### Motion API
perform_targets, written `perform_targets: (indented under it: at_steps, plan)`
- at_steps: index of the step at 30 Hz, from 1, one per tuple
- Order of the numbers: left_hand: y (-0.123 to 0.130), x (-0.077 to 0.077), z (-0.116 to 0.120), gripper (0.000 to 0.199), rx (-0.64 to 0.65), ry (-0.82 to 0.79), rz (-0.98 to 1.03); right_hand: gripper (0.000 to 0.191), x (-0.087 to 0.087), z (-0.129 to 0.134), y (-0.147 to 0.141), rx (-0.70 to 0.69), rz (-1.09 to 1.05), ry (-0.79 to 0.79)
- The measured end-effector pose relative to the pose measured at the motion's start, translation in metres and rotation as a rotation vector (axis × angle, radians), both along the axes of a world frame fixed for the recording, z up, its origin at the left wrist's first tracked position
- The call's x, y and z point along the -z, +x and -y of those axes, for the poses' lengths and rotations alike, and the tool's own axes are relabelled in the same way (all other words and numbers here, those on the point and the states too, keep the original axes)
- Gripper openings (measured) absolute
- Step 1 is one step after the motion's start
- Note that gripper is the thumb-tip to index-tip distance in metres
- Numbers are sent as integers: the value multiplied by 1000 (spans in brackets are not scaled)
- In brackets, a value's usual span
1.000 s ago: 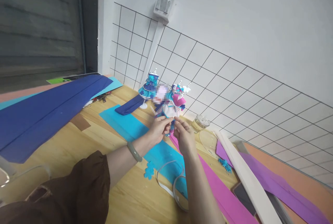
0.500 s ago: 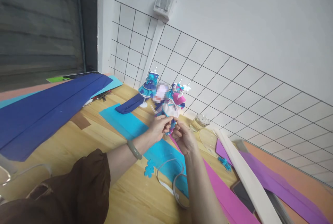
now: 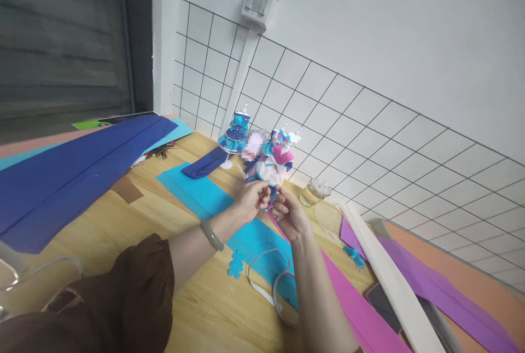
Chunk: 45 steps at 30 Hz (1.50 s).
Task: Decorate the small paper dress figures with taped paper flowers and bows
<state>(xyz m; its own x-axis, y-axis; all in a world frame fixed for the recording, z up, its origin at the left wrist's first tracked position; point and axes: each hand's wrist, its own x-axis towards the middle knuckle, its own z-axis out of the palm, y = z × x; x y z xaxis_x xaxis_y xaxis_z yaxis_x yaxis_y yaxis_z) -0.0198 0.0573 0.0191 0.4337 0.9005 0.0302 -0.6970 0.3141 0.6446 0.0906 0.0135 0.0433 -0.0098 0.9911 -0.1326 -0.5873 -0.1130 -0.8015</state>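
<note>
A miniature dress with a white skirt [image 3: 269,171], edged in light blue along its hem and with a pale bow and a pink top, stands on a small white dress form. My left hand [image 3: 251,201] is closed at the hem, thumb and index finger pinching its edge. Close beside it, my right hand [image 3: 292,215] pinches at the same edge. Dark blue and pink fabric shows below, partly hidden by my fingers. A blue tiered miniature dress [image 3: 233,137] on another white stand is just behind to the left.
Light blue paper [image 3: 192,189] and magenta paper [image 3: 348,304] run beneath my arms. A roll of narrow ribbon [image 3: 283,309] and a blue flower cutout [image 3: 235,264] lie nearby. A clear glass jar [image 3: 315,193] stands right of my hands. A black wire grid [image 3: 336,123] lines the wall.
My fingertips have shifted slightly along the light blue hem, the right ones a little further right. Everything else stays put.
</note>
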Motion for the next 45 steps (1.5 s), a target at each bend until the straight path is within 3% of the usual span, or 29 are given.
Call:
perform_targets:
  at_steps: [7, 11, 15, 19, 24, 28, 37, 45]
  plan:
    - [0, 2, -2, 20, -37, -5, 11, 25, 1, -1, 0, 60, 33, 20]
    - [0, 2, -2, 21, -75, -15, 14, 28, 1, 1, 0, 145, 140, 61]
    - [0, 1, -1, 20, -76, -29, 3, 22, 1, 11, 1, 147, 281, 79]
    - [-1, 3, -2, 20, -70, -24, 8, 28, 7, 31, 2, 1, 750, 125]
    - [0, 7, -4, 20, -49, -24, 8, 10, 23, 56, -9, -329, 1310, 164]
    - [0, 8, -4, 21, -32, -43, -4, 21, 34, 64, -25, -414, 1590, 237]
    - [-1, 3, -3, 19, -20, -85, -14, 21, 56, 61, -29, -441, 1704, 400]
    - [0, 4, -4, 17, -37, -92, -16, 20, 39, 62, -25, -453, 1577, 335]
